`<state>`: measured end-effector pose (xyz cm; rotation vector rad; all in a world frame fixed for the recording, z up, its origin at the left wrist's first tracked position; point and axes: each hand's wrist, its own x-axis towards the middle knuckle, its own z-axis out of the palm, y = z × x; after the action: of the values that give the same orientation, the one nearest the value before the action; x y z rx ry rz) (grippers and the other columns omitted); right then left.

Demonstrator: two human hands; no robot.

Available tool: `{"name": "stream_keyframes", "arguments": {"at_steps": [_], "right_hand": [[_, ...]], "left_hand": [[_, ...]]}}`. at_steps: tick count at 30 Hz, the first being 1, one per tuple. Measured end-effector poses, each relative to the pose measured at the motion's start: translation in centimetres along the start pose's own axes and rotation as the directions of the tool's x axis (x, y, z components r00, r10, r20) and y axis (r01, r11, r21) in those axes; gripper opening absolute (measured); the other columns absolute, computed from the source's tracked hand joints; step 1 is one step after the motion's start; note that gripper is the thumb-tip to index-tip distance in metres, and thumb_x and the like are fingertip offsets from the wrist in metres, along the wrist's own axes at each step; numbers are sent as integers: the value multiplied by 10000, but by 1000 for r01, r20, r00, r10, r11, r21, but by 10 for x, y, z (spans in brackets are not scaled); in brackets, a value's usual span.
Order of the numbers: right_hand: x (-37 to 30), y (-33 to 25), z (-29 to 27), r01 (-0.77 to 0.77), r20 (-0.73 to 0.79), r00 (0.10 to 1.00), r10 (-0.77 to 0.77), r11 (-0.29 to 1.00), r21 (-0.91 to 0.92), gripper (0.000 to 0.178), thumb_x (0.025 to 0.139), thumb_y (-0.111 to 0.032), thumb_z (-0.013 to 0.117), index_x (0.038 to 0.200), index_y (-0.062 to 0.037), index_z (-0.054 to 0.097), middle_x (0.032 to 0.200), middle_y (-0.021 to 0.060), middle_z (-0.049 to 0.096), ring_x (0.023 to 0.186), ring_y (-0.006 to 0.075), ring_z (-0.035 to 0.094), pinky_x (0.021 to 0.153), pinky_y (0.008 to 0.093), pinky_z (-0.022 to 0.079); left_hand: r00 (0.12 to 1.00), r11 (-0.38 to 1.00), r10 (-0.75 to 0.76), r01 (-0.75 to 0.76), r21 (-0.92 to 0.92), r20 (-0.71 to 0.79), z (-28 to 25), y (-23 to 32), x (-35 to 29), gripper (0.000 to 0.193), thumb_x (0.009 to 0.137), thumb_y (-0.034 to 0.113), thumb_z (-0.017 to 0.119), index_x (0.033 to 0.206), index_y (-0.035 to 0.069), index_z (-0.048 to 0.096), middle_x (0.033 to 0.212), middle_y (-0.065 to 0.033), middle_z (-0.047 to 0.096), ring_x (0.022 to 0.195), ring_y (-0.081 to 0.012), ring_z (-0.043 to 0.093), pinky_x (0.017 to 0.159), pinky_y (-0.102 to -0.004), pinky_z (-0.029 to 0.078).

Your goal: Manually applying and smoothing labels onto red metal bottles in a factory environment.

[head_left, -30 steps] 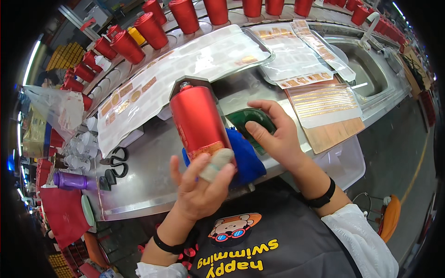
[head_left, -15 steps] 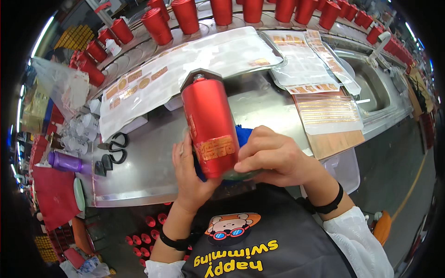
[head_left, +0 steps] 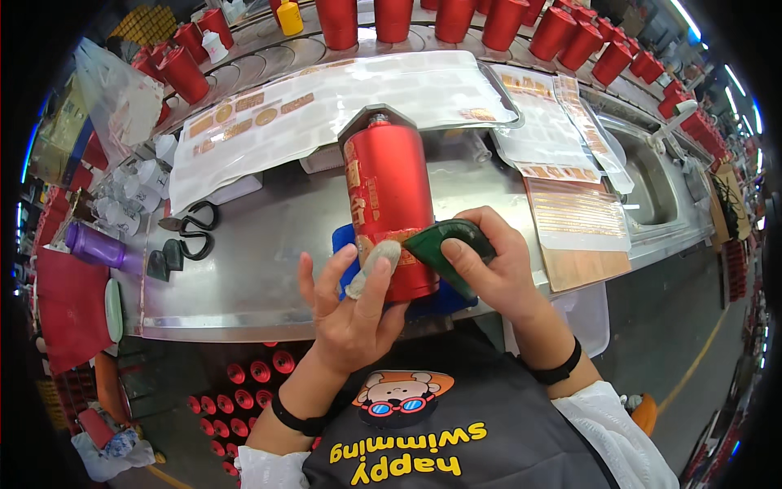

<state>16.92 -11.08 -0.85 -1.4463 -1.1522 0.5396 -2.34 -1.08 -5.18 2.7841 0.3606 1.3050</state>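
Steel counter [head_left: 265, 273] below, left grip [head_left: 350, 328] pinches pale pad [head_left: 386, 251], right grip [head_left: 509, 275] clasps green scraper [head_left: 432, 246].

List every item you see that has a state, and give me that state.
Red bottle: on its side, neck pointing away
Green scraper: gripped in the right hand, tip at the bottle
Pale pad: at the left hand, against the bottle
Blue cloth: spread beneath the bottle
Scissors: lying down; blade opening unclear
Large sticker sheet: flat
Tap: no water visible

Red bottle [head_left: 397, 191] with gold decals [head_left: 362, 191]
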Motion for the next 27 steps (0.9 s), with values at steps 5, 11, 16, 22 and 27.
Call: {"name": "stream_keyframes", "arguments": {"at_steps": [5, 11, 16, 22, 27], "right_hand": [[-1, 1, 1, -21, -30, 999, 19, 998, -55, 220, 900, -155, 665, 1015, 20, 599, 783, 80, 679, 706, 99, 617, 635, 261, 495], [-6, 4, 2, -59, -25, 998, 58, 998, -23, 225, 909, -167, 659, 1016, 20, 595, 793, 74, 681, 707, 96, 608, 638, 258, 494], [-8, 10, 3, -99, -42, 994, 101, 994, 47, 241, 915, -187, 663, 1018, 18, 588, 810, 70, 673, 720, 92, 603, 640, 256, 491], [-6, 4, 1, -106, -42, 993, 106, 994, 19, 222, 900, -164, 669, 1028, 4, 601, 794, 68, 657, 704, 130, 609, 629, 281, 492], [13, -20, -6, 498, 83, 841, -535, 704, -507, 278, 663, -86, 742, 926, -96, 652, 842, 49, 570, 770, 248, 561, 697, 372, 442]], "left_hand": [[1000, 999, -25, 25, -29, 5, -4, 8, -7, 509, 857, 155, 634, 1321, -25, 526, 1161, -152, 656, 1195, -334, 526, 1135, -600, 172], [999, 999, -29, 30, -45, 24, -9, 13, -9, 459, 898, 191, 611, 1297, -26, 543, 1122, -151, 674, 1170, -323, 548, 1136, -603, 168], [986, 989, -145, 147, -28, 78, -12, 20, 11, 570, 906, 344, 605, 1322, -37, 517, 1158, -151, 677, 1245, -334, 495, 1143, -591, 138], [983, 986, -165, 166, -5, 83, -2, 14, 19, 688, 846, 386, 676, 1333, -62, 488, 1206, -156, 655, 1261, -349, 475, 1139, -590, 133], [988, 987, -151, 153, -54, 30, 1, 7, 9, 768, 819, 349, 725, 1366, -99, 426, 1269, -228, 575, 1242, -370, 490, 1143, -563, 175]]}}
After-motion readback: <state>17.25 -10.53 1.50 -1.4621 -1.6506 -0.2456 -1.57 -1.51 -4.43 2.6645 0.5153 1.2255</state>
